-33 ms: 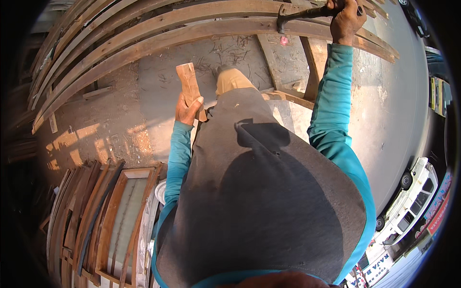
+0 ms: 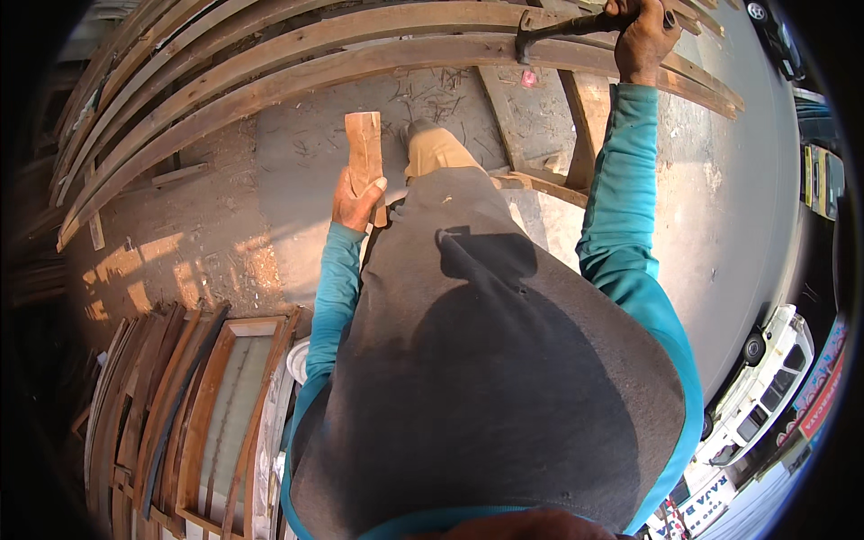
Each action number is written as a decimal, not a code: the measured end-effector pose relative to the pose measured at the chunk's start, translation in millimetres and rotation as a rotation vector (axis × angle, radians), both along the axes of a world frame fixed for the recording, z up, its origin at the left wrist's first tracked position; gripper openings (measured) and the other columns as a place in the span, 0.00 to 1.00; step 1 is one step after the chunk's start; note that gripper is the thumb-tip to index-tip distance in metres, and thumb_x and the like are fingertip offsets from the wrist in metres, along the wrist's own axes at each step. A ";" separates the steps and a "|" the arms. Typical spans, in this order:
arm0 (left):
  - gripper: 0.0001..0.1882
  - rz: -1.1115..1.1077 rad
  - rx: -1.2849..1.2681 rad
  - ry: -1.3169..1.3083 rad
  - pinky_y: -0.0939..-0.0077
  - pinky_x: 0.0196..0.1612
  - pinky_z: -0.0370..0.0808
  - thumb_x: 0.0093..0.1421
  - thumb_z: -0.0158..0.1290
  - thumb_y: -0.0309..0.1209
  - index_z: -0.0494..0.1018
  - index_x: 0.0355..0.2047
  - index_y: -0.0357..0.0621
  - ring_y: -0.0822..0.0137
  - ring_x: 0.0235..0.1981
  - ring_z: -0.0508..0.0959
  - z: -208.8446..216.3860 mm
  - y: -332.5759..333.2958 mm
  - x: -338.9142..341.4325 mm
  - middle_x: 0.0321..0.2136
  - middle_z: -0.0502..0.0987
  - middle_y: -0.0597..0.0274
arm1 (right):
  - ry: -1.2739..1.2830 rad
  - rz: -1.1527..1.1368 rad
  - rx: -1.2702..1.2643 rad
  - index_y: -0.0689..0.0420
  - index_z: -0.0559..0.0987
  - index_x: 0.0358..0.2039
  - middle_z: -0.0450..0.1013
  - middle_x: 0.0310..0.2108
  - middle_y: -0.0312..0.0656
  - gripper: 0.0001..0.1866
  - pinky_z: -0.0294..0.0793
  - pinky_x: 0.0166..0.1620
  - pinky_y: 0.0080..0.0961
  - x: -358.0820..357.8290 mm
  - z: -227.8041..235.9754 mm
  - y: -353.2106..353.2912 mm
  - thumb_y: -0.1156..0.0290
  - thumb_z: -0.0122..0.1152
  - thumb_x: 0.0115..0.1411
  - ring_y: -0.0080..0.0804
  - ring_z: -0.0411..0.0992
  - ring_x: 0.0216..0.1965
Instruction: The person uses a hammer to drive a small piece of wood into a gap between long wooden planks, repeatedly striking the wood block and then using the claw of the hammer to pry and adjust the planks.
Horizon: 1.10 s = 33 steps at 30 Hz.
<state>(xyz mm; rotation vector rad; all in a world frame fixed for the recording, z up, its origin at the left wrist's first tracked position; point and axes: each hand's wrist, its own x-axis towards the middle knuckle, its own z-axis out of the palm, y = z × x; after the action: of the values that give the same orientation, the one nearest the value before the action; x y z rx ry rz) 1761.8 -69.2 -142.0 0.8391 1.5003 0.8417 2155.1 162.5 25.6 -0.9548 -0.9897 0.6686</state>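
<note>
The left hand is holding a wooden block at about 11 o'clock, its fingers wrapping round the lower part and its thumb lying across the near side; the block's free end is pointing toward 12. Between 1 and 2 o'clock, the right hand is gripping a hammer, its fingers curling tight round the handle, while the hammer's head is pointing toward 9. That head is overlapping the beams at 1 o'clock; whether it is touching them, I cannot tell. A frame is lying at 8 o'clock, well apart from both hands.

As I am judging it, the step in hand is simply holding block and hammer apart: no blow is landing on the block. The next move, I am thinking, is calling for a steady block, a firm right grip, and left fingers sitting low, clear of the hammer's head.
</note>
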 end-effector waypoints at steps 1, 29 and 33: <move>0.27 -0.125 0.049 0.113 0.64 0.48 0.76 0.55 0.64 0.39 0.69 0.49 0.37 0.60 0.44 0.80 3.9 7.2 13.2 0.43 0.79 0.51 | 0.037 0.030 -0.021 0.57 0.73 0.26 0.63 0.16 0.32 0.15 0.66 0.22 0.20 1.5 -3.6 1.8 0.63 0.57 0.68 0.21 0.62 0.16; 0.46 -0.160 -0.067 0.265 0.51 0.50 0.75 0.51 0.63 0.59 0.60 0.53 0.32 0.39 0.49 0.78 2.6 103.2 335.3 0.47 0.77 0.35 | -0.456 1.081 -0.243 0.61 0.76 0.35 0.66 0.19 0.35 0.13 0.57 0.19 0.20 -43.4 92.7 23.0 0.63 0.59 0.70 0.18 0.58 0.15; 0.49 -0.086 -0.067 0.221 0.56 0.55 0.74 0.50 0.66 0.54 0.58 0.61 0.37 0.42 0.51 0.77 -13.8 80.8 331.5 0.49 0.75 0.38 | -0.787 1.030 -0.275 0.62 0.75 0.36 0.69 0.19 0.38 0.14 0.64 0.23 0.21 -139.7 118.4 -30.6 0.63 0.62 0.68 0.19 0.65 0.20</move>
<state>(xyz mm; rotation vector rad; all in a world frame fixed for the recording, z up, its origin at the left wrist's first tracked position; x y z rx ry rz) 2093.3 11.6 -155.8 0.9637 1.6626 0.6472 2015.5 131.9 143.9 -0.9176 -2.1875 1.3461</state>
